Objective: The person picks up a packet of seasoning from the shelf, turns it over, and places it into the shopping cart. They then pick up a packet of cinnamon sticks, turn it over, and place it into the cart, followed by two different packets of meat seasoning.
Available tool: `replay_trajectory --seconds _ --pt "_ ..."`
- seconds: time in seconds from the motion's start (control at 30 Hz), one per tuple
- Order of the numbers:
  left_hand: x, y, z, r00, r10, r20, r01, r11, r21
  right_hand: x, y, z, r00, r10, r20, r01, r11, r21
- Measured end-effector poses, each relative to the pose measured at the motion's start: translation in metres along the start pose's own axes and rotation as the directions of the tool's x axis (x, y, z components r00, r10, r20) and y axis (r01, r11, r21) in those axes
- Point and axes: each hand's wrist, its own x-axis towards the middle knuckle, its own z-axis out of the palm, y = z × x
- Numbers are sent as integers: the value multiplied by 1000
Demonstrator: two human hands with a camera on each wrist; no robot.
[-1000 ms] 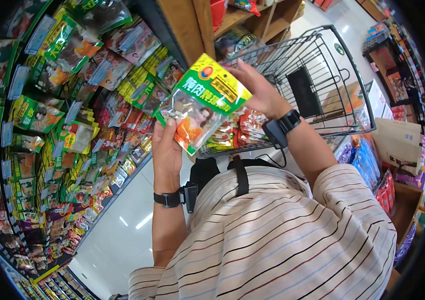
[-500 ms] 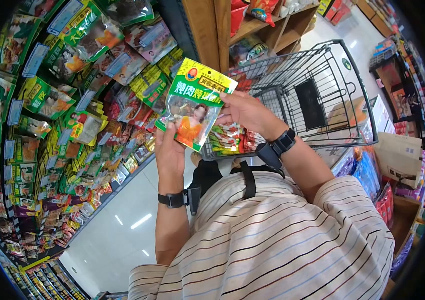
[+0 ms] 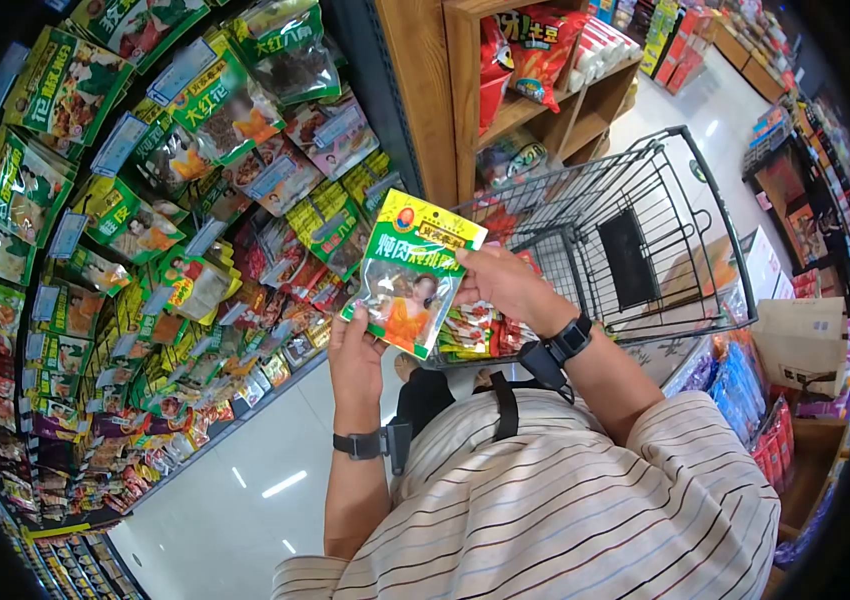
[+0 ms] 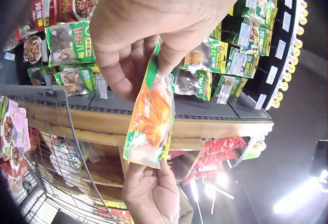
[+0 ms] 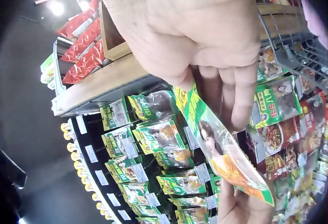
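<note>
A green-and-yellow seasoning packet (image 3: 413, 275) with a clear lower part and an orange picture is held up in the head view. My left hand (image 3: 356, 368) pinches its lower left corner, thumb in front. The right hand (image 3: 513, 287) grips the upper right edge, thumb in front and fingers behind. From the left wrist, the packet (image 4: 149, 121) appears nearly edge-on between both hands. In the right wrist view its printed front (image 5: 220, 152) slants down from the right hand (image 5: 189, 34) to the left hand (image 5: 246, 207).
Shelves of hanging seasoning packets (image 3: 230, 105) with price tags fill the left side. A black wire shopping cart (image 3: 635, 250) stands ahead on the right, red-and-green packets (image 3: 470, 330) in it. Beyond is a wooden shelf (image 3: 460, 90) with red snack bags (image 3: 545, 60).
The right hand has shifted from the packet's top right corner to a pinch on its right edge. The packet stands more upright, and hands and shelves sit lower in the head view.
</note>
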Motion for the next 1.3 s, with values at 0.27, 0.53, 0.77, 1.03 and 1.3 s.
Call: replay_trajectory --seconds 0.27,0.53,0.77,1.03,1.3 --pt "-17 -1 -18 992 -129 12 128 988 83 -15 7 -9 996 24 -83 -30 997 -77" --pt "-30 -4 -30 958 -286 35 269 931 247 -24 25 -21 991 110 -78 -116 990 -74" --pt "-34 -15 -40 963 -270 -10 264 929 259 -27 29 -16 990 125 -63 -132 985 -113" --pt "-40 -22 -34 998 48 -47 -25 914 404 -19 44 -18 999 9 -54 -13 998 -60" --pt "-29 -18 -40 998 -4 -55 33 836 548 -17 40 -26 998 49 -27 -52 991 -122"
